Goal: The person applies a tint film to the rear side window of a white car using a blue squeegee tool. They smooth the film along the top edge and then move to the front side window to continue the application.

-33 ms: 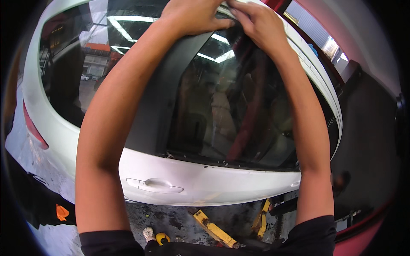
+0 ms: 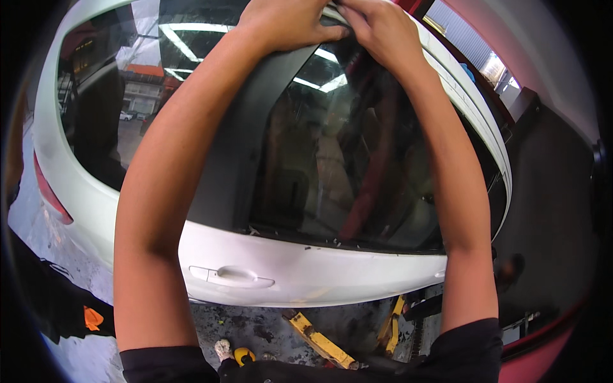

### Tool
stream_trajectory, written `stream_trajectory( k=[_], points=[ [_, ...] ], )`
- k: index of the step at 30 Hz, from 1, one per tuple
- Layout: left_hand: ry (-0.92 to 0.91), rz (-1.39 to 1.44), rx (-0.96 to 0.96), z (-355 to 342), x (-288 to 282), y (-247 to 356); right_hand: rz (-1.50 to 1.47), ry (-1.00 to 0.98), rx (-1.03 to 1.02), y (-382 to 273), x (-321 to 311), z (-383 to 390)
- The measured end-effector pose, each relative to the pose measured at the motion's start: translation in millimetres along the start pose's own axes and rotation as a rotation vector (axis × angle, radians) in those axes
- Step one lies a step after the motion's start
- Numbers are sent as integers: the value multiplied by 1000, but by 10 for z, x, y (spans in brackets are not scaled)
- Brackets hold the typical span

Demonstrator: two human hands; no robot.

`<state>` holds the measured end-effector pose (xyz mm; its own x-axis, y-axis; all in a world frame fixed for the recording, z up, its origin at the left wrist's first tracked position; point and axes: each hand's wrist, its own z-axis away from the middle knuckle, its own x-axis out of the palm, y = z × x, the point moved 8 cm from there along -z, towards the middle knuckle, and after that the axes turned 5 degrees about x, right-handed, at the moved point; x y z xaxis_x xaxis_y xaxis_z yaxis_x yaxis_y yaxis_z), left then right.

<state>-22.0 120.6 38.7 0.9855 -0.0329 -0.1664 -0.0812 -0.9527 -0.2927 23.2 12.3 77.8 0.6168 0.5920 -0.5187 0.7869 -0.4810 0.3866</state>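
Observation:
Both my arms reach up over the side of a white car (image 2: 306,268) to the top edge of its door glass. My left hand (image 2: 290,27) is at the upper end of the dark door pillar (image 2: 233,159), its thumb lying along the edge of the frame; the other fingertips are hidden. Close beside it, my right hand (image 2: 386,35) has its fingers bent and pressed together at the top of the dark window (image 2: 319,166). What is between the fingers of either hand I cannot make out. Small light bits lie along the window's lower edge.
A door handle (image 2: 233,277) is below the glass. Yellow lift arms (image 2: 322,341) and a yellow round object (image 2: 244,356) are on the stained floor. A dark panel (image 2: 549,191) stands at the right. An orange cloth-like piece (image 2: 93,318) shows against black at lower left.
My right hand has shifted slightly up and left, its fingers a little more bent. My left hand stays almost in place at the pillar top.

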Motion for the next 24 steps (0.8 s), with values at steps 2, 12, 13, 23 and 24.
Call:
stream_trajectory(
  k=[2, 12, 13, 23, 24],
  points=[
    [10, 51, 9, -35, 1, -19, -56, -51, 48, 20, 10, -64],
    [1, 56, -18, -32, 15, -6, 34, -14, -40, 405, -212, 203],
    [1, 52, -15, -26, 44, 4, 61, -30, -49, 357, -211, 193],
    [1, 25, -18, -24, -83, 27, 4, -38, 121, 3, -82, -116],
    [26, 38, 2, -51, -75, 11, -5, -15, 104, 282, -33, -41]
  ],
)
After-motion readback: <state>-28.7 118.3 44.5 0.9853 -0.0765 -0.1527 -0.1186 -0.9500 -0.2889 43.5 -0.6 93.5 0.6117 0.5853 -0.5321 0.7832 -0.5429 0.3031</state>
